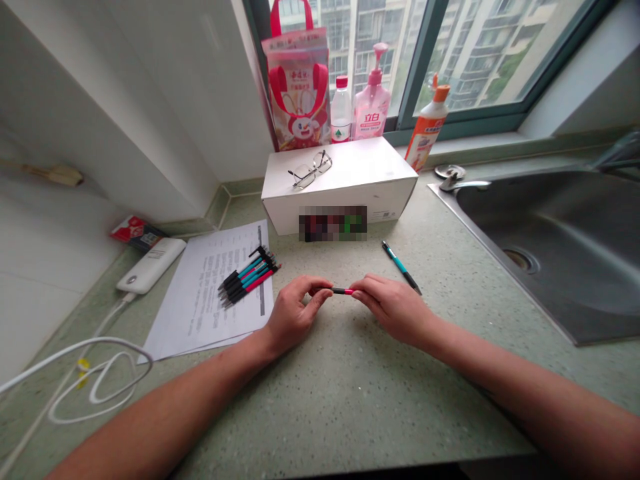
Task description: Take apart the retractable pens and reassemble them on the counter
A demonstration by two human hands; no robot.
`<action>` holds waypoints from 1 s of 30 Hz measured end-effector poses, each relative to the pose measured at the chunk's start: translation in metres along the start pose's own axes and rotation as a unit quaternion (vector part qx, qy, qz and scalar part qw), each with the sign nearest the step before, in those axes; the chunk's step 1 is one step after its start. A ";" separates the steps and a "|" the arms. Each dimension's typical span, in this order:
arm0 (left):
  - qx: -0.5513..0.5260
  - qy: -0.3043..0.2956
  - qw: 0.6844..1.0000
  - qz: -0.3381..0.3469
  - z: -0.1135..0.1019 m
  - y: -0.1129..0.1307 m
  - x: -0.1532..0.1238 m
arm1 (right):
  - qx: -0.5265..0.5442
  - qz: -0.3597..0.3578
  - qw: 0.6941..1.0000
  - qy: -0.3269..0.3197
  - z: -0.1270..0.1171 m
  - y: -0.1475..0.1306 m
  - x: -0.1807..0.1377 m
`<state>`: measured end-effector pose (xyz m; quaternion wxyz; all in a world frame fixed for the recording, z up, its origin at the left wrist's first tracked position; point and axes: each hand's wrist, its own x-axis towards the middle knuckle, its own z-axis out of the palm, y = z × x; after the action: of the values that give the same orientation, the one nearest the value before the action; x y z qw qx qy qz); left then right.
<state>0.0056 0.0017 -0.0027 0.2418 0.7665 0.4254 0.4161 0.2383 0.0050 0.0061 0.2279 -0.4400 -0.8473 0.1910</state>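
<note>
Between my two hands, a pen [343, 291] with a black grip and a pink-red barrel lies level above the counter. My left hand [296, 308] pinches its black end between thumb and fingers. The pink-red end is pinched by my right hand [395, 305], whose fingers hide the rest of that side. Just beyond the right hand, a teal and black pen [400, 265] lies alone on the counter. To the left of my left hand, a bundle of several teal, red and black pens [250, 277] rests on printed paper sheets [200, 293].
A white box [345, 170] carrying eyeglasses [311, 170] stands at the back. Behind it are a pink gift bag [299, 127], a water bottle [341, 110] and a pump bottle [373, 100]. A steel sink [540, 220] is right; a power bank [153, 265] with white cable is left.
</note>
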 end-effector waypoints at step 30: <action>-0.005 0.018 0.999 0.043 -0.002 -0.002 0.000 | 0.004 0.002 1.000 0.010 -0.002 0.000 0.001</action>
<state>0.0036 0.0029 -0.0027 0.2196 0.7749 0.3948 0.4421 0.2388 0.0059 0.0079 0.2379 -0.4426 -0.8433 0.1906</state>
